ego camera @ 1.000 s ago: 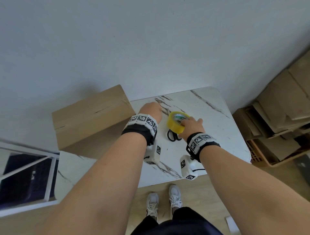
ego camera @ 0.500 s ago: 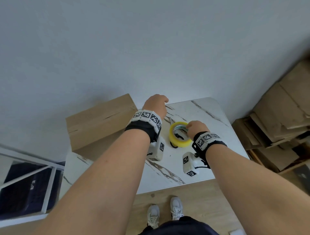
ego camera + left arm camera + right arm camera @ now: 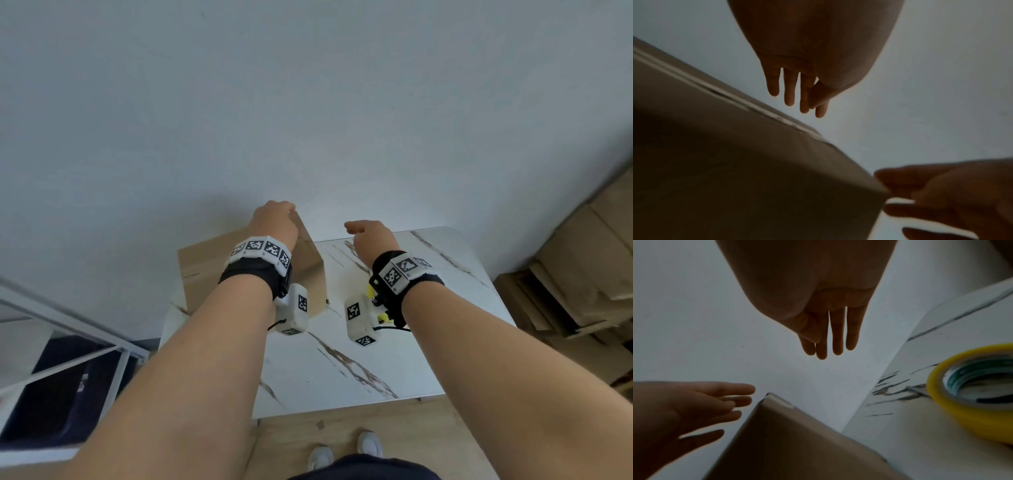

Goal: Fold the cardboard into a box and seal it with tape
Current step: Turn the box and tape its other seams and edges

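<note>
**Both hands leaving the tape and reaching for the box**

The right hand (image 3: 371, 240) is letting go of the yellow tape roll (image 3: 970, 395), which it was gripping a second ago, and is rising with fingers straight and holding nothing. The roll is now lying flat on the marble table (image 3: 445, 342), mostly hidden under the right wrist in the head view. The left hand (image 3: 274, 222) is moving away from the tabletop toward the far top corner of the cardboard box (image 3: 212, 274), fingers extended beside it. The head camera is tilting upward, showing more wall.
</note>
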`<state>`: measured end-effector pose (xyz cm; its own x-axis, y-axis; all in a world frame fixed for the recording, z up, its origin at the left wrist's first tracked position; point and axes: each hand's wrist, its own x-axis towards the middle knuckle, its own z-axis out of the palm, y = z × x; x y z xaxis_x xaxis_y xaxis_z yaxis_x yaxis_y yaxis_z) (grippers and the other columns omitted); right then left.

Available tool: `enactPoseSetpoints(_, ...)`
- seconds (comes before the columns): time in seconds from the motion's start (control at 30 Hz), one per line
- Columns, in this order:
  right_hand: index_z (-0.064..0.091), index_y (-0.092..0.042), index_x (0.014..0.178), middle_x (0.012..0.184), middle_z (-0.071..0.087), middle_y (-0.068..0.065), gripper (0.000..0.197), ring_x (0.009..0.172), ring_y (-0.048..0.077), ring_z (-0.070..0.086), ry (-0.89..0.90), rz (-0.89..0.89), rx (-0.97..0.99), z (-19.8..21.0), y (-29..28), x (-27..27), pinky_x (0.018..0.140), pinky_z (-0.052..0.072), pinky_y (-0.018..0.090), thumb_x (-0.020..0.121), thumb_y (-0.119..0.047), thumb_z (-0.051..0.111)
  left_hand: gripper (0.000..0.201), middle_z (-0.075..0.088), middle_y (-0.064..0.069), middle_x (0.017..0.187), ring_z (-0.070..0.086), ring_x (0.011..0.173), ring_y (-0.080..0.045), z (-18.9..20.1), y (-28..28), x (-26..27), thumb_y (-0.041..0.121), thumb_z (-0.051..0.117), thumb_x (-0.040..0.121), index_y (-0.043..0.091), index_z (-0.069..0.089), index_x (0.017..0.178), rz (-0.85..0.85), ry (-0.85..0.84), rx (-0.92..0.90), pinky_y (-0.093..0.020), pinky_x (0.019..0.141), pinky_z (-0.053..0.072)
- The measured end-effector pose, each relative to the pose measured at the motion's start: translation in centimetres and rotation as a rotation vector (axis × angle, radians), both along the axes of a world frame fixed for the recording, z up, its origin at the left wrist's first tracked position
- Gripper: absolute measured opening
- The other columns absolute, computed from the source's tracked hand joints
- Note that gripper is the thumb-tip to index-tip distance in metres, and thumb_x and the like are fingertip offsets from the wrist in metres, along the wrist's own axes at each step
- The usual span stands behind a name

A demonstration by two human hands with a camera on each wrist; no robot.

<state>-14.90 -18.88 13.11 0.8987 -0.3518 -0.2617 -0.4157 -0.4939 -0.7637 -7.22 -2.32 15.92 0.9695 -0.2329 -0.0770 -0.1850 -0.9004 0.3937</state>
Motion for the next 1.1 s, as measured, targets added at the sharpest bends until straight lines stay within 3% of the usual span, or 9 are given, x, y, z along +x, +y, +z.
enactPoseSetpoints(0.13, 0.055, -0.023, 0.137, 0.14, 0.055, -0.004, 0.047, 0.115, 0.016, 0.059, -0.075, 0.071, 0.119, -0.1, 2.7, 0.9, 0.09, 0.043, 0.021, 0.094, -0.012, 0.038, 0.04, 0.042, -0.002, 0.144, 0.037, 0.135, -0.023, -1.9, 2.0, -1.1, 0.024, 0.033, 0.1, 0.021, 0.041, 0.138, 0.043, -0.061, 0.176, -0.044, 0.11, 0.028)
enactPoseSetpoints(0.3, 0.053, -0.02, 0.138, 0.142, 0.054, -0.001, 0.042, 0.128, 0.016, 0.051, -0.079, 0.148, 0.202, -0.7, 5.0, 1.3, 0.105, 0.038, 0.026, 0.098, -0.022, 0.044, 0.046, 0.02, 0.002, 0.157, 0.013, 0.147, -0.019, -3.8, 2.3, -1.5, 0.031, 0.024, 0.103, 0.026, 0.023, 0.149, 0.034, -0.063, 0.157, -0.051, 0.118, 0.007)
enactPoseSetpoints(0.5, 0.054, -0.021, 0.139, 0.136, 0.058, -0.001, 0.041, 0.112, 0.012, 0.056, -0.089, 0.092, 0.261, -1.5, 5.9, 1.1, 0.086, 0.042, 0.02, 0.099, -0.03, 0.046, 0.047, 0.015, 0.003, 0.159, 0.005, 0.149, -0.019, -4.7, 2.3, -1.2, 0.03, 0.022, 0.103, 0.027, 0.018, 0.15, 0.035, -0.059, 0.142, -0.053, 0.119, -0.002)
enactPoseSetpoints(0.6, 0.071, -0.018, 0.108, 0.101, 0.07, 0.0, 0.038, 0.091, 0.017, 0.062, -0.034, 0.085, 0.226, -2.2, 5.7, 0.9, 0.078, 0.046, 0.028, 0.098, -0.044, 0.044, 0.047, 0.014, 0.003, 0.159, 0.004, 0.149, -0.019, -4.9, 2.3, -1.2, 0.03, 0.022, 0.103, 0.027, 0.018, 0.15, 0.036, -0.06, 0.141, -0.054, 0.119, -0.003)
enactPoseSetpoints(0.77, 0.05, -0.013, 0.06, 0.059, 0.046, 0.001, 0.053, 0.057, 0.018, 0.042, 0.012, 0.065, 0.118, -1.9, 5.6, 0.5, 0.055, 0.031, 0.03, 0.099, -0.048, 0.041, 0.047, 0.014, 0.002, 0.159, 0.004, 0.149, -0.019, -4.7, 2.2, -1.3, 0.029, 0.022, 0.103, 0.026, 0.019, 0.15, 0.03, -0.065, 0.132, -0.052, 0.119, -0.003)
enactPoseSetpoints(0.87, 0.07, -0.02, 0.104, 0.1, 0.069, 0.0, 0.031, 0.09, 0.018, 0.062, -0.048, 0.085, 0.14, -1.5, 5.8, 0.8, 0.075, 0.043, 0.024, 0.1, -0.035, 0.043, 0.047, 0.015, 0.0, 0.159, 0.005, 0.149, -0.02, -4.5, 1.9, -1.3, 0.028, 0.023, 0.103, 0.024, 0.021, 0.15, 0.002, -0.077, 0.12, -0.05, 0.12, -0.001)
enactPoseSetpoints(0.93, 0.054, -0.022, 0.137, 0.135, 0.059, -0.002, 0.039, 0.118, 0.016, 0.056, -0.1, 0.05, 0.179, -1.4, 5.8, 0.8, 0.089, 0.04, 0.02, 0.1, -0.028, 0.046, 0.047, 0.015, -0.001, 0.159, 0.006, 0.149, -0.021, -4.4, 1.7, -1.2, 0.027, 0.024, 0.103, 0.022, 0.022, 0.15, -0.025, -0.088, 0.107, -0.048, 0.12, 0.0)
enactPoseSetpoints(1.03, 0.062, -0.017, 0.129, 0.126, 0.065, -0.001, 0.036, 0.112, 0.015, 0.06, -0.151, -0.003, 0.173, -1.8, 5.5, 0.9, 0.09, 0.045, 0.023, 0.096, -0.028, 0.053, 0.047, 0.016, -0.002, 0.159, 0.006, 0.149, -0.021, -4.4, 1.5, -1.0, 0.027, 0.025, 0.103, 0.021, 0.023, 0.15, -0.04, -0.091, 0.099, -0.047, 0.12, 0.0)
enactPoseSetpoints(1.1, 0.077, -0.015, 0.097, 0.089, 0.072, 0.001, 0.028, 0.083, 0.016, 0.062, -0.17, -0.049, 0.158, -2.3, 5.4, 0.8, 0.073, 0.047, 0.026, 0.093, -0.034, 0.057, 0.046, 0.017, -0.002, 0.159, 0.007, 0.149, -0.021, -4.4, 1.6, -0.9, 0.026, 0.025, 0.103, 0.022, 0.024, 0.149, -0.043, -0.101, 0.094, -0.047, 0.12, 0.0)
